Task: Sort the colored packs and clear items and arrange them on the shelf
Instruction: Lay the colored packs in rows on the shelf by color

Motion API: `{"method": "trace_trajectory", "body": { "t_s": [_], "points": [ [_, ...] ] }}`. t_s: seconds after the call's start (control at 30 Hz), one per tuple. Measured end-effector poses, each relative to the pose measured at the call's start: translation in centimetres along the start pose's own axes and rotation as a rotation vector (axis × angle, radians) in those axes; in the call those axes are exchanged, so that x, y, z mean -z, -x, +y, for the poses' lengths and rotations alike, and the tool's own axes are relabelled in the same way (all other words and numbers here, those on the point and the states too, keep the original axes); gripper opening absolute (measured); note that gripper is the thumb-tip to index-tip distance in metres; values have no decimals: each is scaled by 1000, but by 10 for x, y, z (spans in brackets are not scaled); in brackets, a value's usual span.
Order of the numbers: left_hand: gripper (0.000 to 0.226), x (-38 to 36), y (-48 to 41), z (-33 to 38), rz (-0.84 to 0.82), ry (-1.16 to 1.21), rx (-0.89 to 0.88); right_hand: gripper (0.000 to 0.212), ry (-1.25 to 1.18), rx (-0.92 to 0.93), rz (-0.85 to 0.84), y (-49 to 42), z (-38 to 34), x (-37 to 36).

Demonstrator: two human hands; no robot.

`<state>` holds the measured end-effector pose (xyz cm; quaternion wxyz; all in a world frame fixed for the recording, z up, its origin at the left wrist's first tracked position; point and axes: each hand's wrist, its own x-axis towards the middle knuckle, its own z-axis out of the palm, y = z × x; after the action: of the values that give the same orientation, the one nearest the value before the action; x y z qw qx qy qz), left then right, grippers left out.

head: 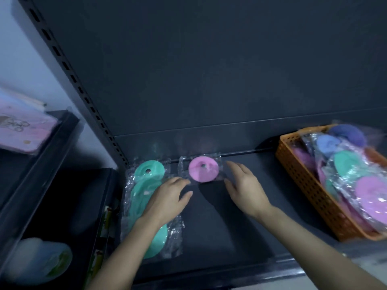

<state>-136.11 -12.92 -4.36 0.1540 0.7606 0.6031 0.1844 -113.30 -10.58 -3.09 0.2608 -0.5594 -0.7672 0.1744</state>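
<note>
A pink round pack [203, 169] in a clear wrapper lies at the back of the dark shelf [240, 216]. To its left runs a row of teal packs [146, 174] in clear wrappers, from back to front. My left hand [167, 199] lies over the teal row, its fingertips at the pink pack's left wrapper edge. My right hand [245, 187] is just right of the pink pack, fingers relaxed and touching its wrapper. Neither hand grips anything.
An orange basket [303, 185] at the right of the shelf holds several pink, teal and blue wrapped packs. A slotted upright [83, 95] bounds the shelf on the left. Beyond it stand neighbouring shelves with a pink box [23, 126] and a pale item [37, 260].
</note>
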Motion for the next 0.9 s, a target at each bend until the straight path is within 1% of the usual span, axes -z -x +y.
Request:
{"method": "trace_trajectory", "body": {
  "t_s": [0.13,0.3,0.5,0.6,0.67,0.73,0.83,0.9],
  "points": [
    [31,-7,-21,38,-6,22,-58,36,79,-2,61,21,22,44],
    [33,-24,-46,94,-57,90,-155,24,167,16,190,47,47,99],
    [39,-46,-70,164,-119,176,-241,20,221,-102,321,76,89,151],
    [41,-56,-80,195,-147,217,-273,28,223,-251,306,89,122,172],
    [41,-61,-84,213,-160,221,-298,36,215,-359,213,96,143,183],
    [40,-65,-89,229,-159,206,-334,46,185,-422,122,101,157,191],
    [42,-70,-98,252,-139,227,-364,71,113,-482,110,105,168,194],
    [48,-73,-103,266,-149,274,-341,84,124,-523,102,104,174,194]
  ]
}}
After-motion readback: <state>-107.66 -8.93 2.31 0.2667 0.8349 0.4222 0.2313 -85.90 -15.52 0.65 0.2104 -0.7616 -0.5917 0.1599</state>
